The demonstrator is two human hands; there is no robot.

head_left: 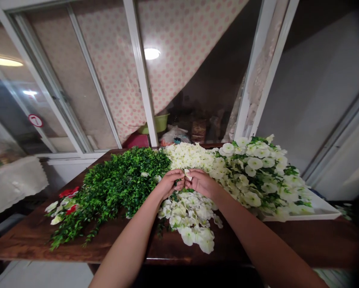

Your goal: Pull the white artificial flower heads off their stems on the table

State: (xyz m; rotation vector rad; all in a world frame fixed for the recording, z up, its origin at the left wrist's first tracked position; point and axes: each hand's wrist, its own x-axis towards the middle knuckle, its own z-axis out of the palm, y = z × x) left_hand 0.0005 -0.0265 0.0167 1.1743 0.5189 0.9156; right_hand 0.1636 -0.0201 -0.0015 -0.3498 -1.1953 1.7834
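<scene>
Forearms (134,236) flank white flowers (194,214), left hand (169,184) and right hand (201,183) pinching seemingly one petal (188,175) beside green foliage (119,184).

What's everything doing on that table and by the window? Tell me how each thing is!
Left hand, curled, fingertips at the petal
Right hand, curled, pinching the petal
Petal, held up between the hands
Greens, heaped
White flowers, open, piled over the tray
Tray, partly covered
Red flowers, lying by the greens
Curtain, hanging, bottom edge slanted
Light, on
</scene>
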